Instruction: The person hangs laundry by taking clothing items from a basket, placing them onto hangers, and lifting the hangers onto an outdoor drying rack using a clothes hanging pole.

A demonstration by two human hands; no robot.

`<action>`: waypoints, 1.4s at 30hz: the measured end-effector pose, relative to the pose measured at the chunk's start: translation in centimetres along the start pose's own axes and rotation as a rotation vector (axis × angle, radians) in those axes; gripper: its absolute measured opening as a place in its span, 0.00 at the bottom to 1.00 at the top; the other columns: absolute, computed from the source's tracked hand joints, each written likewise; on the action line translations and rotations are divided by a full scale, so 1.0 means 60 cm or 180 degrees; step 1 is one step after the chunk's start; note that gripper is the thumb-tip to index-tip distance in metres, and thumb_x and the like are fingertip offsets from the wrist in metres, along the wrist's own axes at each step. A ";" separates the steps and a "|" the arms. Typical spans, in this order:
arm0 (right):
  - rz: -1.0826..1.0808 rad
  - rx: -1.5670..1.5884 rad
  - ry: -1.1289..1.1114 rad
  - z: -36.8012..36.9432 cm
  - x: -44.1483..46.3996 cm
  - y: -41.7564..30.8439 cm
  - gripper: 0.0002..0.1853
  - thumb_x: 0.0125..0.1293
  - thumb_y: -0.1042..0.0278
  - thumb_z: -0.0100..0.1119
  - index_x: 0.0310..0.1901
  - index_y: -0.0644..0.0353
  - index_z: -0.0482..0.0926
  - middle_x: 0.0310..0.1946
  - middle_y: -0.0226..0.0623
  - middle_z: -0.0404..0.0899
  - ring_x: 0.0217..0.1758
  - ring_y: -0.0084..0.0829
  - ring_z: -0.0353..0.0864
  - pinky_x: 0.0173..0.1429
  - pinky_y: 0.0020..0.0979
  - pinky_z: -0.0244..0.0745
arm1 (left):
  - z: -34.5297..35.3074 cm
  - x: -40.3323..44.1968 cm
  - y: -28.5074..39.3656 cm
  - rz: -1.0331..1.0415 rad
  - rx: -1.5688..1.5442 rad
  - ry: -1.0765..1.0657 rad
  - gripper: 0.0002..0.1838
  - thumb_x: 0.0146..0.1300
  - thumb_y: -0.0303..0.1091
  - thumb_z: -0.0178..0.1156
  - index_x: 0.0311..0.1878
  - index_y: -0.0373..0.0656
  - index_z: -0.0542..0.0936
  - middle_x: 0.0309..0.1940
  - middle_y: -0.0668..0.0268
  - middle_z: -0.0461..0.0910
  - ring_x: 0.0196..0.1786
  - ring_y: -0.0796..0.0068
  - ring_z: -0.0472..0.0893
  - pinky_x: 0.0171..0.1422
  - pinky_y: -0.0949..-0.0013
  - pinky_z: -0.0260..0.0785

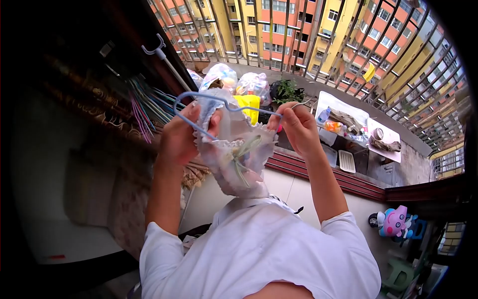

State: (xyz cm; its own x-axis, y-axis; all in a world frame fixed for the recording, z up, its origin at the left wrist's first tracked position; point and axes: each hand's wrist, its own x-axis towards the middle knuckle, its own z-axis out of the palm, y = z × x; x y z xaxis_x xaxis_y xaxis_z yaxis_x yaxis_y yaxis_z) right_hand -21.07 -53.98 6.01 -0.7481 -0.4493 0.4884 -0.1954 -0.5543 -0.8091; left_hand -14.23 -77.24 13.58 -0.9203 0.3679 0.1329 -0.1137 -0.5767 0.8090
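A blue clothes hanger [189, 94] is held up in front of my chest between both hands. Together with it hangs a pair of sheer, lacy underpants [225, 167] with a ruffled elastic edge and a pale green bow. My left hand [180, 133] is closed around the left edge of the underpants, beside the wide end of the hanger; some fingertips show inside the waist opening. My right hand [298, 127] pinches the hanger near its thin metal hook, close to the right edge of the underpants. Part of the hanger's lower bar is hidden by the fabric.
Several coloured hangers [145, 107] hang at the left near a forked clothes pole [167, 61]. Beyond the red sill [318, 174] are filled plastic bags [253, 83], a plant [289, 92], white trays [393, 130] and metal railings [318, 37]. A pink character toy [396, 222] stands at lower right.
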 end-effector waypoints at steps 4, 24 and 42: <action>-0.0199 0.0393 0.0253 0.025 0.005 0.023 0.12 0.66 0.65 0.46 0.36 0.67 0.72 0.28 0.35 0.75 0.33 0.25 0.75 0.42 0.27 0.69 | 0.014 0.002 0.012 -0.0135 -0.0368 -0.0017 0.16 0.61 0.41 0.48 0.40 0.35 0.67 0.32 0.63 0.66 0.33 0.79 0.70 0.30 0.79 0.65; -0.0806 -0.2406 -0.0357 0.002 -0.030 -0.090 0.05 0.57 0.81 0.53 0.36 0.66 0.74 0.26 0.33 0.76 0.29 0.25 0.74 0.33 0.24 0.67 | -0.035 -0.049 0.044 0.0119 0.0343 0.0175 0.37 0.50 0.39 0.64 0.61 0.36 0.59 0.55 0.60 0.67 0.51 0.72 0.73 0.53 0.69 0.67; -0.0666 -0.1764 -0.1674 0.060 -0.047 -0.105 0.12 0.48 0.79 0.59 0.36 0.64 0.72 0.25 0.36 0.72 0.26 0.36 0.68 0.28 0.31 0.62 | -0.012 -0.021 -0.035 -0.1299 0.3924 -0.0683 0.23 0.45 0.36 0.67 0.47 0.47 0.76 0.42 0.64 0.69 0.50 0.70 0.69 0.48 0.72 0.66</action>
State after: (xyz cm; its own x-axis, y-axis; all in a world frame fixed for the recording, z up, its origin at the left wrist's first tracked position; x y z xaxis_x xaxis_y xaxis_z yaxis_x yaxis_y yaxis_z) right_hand -15.44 -51.75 10.91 -0.2901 -0.7231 0.6269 -0.6897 -0.2962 -0.6607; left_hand -13.08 -77.02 11.26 -0.8110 0.5297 -0.2484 0.1517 0.6004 0.7852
